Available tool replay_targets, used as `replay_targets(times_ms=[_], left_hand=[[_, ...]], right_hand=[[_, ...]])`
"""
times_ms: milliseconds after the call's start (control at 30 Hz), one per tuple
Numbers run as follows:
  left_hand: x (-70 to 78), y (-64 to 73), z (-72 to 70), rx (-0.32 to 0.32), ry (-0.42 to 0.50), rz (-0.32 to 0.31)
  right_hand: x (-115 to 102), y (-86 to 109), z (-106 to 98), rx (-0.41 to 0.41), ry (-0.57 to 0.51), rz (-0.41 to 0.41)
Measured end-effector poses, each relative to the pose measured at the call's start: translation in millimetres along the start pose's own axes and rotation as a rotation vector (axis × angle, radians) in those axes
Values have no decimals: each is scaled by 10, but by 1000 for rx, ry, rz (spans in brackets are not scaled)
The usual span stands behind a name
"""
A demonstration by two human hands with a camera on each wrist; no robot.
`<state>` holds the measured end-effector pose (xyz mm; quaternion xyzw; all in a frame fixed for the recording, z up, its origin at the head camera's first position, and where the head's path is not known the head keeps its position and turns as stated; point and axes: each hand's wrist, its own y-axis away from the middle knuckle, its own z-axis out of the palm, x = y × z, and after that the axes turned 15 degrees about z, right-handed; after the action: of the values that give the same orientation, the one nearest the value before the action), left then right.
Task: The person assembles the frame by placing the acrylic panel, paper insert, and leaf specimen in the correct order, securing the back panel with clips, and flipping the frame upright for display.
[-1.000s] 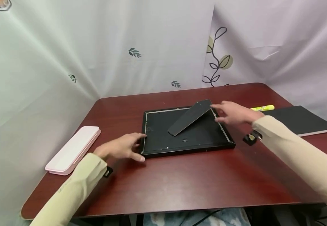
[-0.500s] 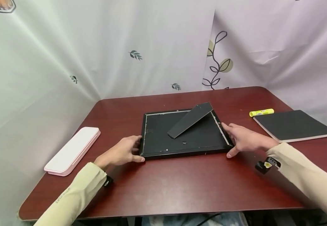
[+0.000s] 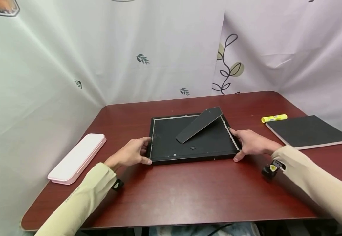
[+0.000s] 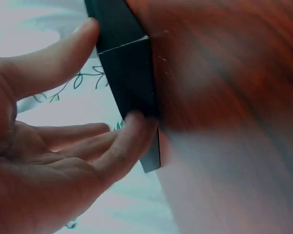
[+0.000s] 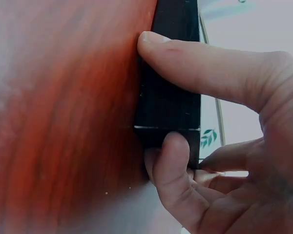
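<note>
A black picture frame (image 3: 165, 144) lies face down on the dark red table (image 3: 171, 196), its back panel up. The easel leg (image 3: 200, 124) sits slantwise over the back, its wide end near the far right corner. My left hand (image 3: 132, 152) grips the near left corner, thumb at the front edge and fingers along the side; the left wrist view shows a fingertip on the frame's side wall (image 4: 127, 73). My right hand (image 3: 252, 142) grips the near right corner. In the right wrist view its thumb presses the frame's front wall (image 5: 171, 107), and curled fingers meet the adjoining side.
A white and pink pencil case (image 3: 76, 159) lies at the left of the table. On the right are a black notebook (image 3: 309, 131) and a yellow glue stick (image 3: 274, 118) beside its far edge. A pale patterned curtain (image 3: 165, 49) hangs behind the table.
My right hand has come from beside the easel leg's wide end down to the near right corner and taken hold. My left hand has closed in on the left corner.
</note>
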<state>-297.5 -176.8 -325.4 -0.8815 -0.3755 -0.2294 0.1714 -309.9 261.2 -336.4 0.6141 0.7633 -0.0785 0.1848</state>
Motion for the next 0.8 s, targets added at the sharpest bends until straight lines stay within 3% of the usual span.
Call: replay_targets(times_ms=[133, 233, 367, 467, 533, 667, 800], left_hand=[[-17, -19, 8, 55, 157, -21], [-37, -19, 16, 134, 243, -47], [2, -57, -29, 305, 312, -101], [70, -119, -97, 440, 365, -136], [105, -153, -153, 496, 390, -150], [160, -179, -252, 535, 388, -153], [214, -192, -324, 531, 347, -133]], right_hand=[[37, -47, -4, 11, 3, -3], [51, -79, -1, 21, 1, -21], [51, -104, 0, 13, -26, -23], [18, -122, 2, -55, -73, -22], [-32, -142, -16, -97, -61, -24], [-178, -200, -161, -132, 83, -10], [-313, -300, -379, -48, 158, -9]])
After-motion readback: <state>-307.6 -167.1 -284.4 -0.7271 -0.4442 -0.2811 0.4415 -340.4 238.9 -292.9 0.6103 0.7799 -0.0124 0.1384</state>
